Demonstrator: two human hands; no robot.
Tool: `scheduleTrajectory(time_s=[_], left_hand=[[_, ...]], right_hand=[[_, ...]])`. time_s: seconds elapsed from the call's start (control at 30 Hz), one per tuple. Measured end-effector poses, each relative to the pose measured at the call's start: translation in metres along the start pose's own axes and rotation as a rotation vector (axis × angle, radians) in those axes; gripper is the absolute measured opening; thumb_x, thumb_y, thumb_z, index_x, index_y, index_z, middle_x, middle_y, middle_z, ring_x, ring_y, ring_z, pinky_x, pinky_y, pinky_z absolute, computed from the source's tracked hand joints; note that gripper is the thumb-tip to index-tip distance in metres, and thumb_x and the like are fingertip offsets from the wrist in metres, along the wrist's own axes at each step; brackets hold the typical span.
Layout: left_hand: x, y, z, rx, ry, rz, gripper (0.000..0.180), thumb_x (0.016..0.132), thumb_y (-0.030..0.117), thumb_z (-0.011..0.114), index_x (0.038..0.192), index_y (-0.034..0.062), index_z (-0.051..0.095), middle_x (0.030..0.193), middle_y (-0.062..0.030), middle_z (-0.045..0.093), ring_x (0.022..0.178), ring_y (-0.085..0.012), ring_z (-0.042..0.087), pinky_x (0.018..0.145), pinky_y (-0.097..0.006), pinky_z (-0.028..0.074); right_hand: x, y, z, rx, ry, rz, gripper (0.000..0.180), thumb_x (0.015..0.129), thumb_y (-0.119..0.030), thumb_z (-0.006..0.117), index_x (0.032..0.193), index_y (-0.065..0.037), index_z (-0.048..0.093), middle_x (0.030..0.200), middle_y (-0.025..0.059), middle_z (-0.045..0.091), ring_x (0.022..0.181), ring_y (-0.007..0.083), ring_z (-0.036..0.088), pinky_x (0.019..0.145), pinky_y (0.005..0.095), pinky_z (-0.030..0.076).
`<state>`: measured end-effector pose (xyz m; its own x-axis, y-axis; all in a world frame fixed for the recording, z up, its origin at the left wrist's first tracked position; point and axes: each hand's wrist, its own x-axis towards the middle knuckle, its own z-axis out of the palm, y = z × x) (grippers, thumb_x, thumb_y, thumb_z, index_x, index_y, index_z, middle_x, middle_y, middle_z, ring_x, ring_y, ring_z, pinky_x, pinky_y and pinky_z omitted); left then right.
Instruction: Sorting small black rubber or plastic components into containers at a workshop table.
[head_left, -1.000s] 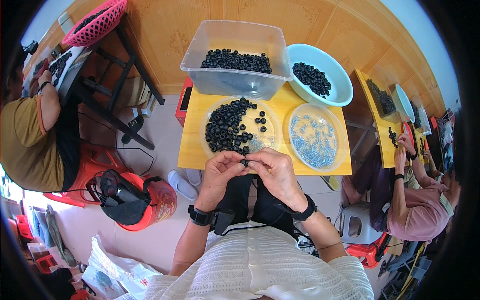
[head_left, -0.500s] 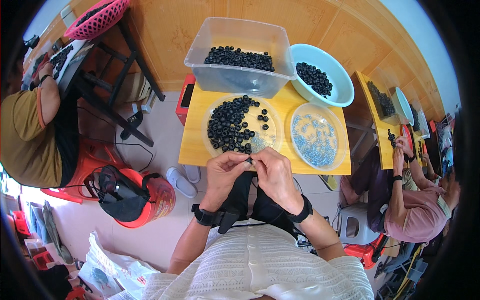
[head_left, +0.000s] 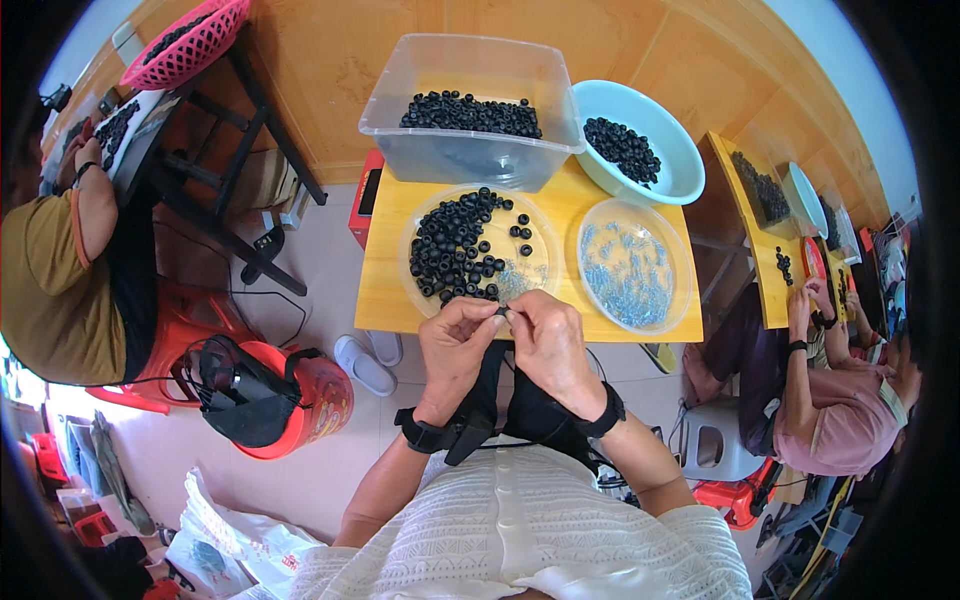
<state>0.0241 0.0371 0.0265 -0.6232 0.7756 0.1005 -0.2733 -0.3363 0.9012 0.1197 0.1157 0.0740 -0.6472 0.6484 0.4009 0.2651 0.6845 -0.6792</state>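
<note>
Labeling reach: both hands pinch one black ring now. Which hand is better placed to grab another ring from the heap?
Probably left. The left hand sits just below the black ring heap on the clear plate; the right hand lies nearer the plate of clear blue pieces.

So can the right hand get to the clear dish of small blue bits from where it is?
Probably yes: the right hand is at the table's near edge, the dish lies just ahead, and nothing stands between them.

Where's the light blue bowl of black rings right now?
In the head view, the light blue bowl sits at the yellow table's far right corner, right of the clear plastic bin.
</note>
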Motion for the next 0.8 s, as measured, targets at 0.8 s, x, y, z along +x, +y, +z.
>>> scheduleTrajectory(time_s=[0.8], left_hand=[[0.001, -0.001, 0.005, 0.006, 0.025, -0.319, 0.015, 0.084, 0.004, 0.058, 0.097, -0.0008, 0.063, 0.089, -0.0041, 0.063, 0.078, -0.0099, 0.059, 0.071, -0.023, 0.05]], right_hand=[[-0.01, 0.014, 0.001, -0.073, -0.11, 0.047, 0.017, 0.068, 0.001, 0.06, 0.082, 0.003, 0.05, 0.077, 0.0179, 0.052, 0.074, 0.0374, 0.055, 0.062, 0.043, 0.046]])
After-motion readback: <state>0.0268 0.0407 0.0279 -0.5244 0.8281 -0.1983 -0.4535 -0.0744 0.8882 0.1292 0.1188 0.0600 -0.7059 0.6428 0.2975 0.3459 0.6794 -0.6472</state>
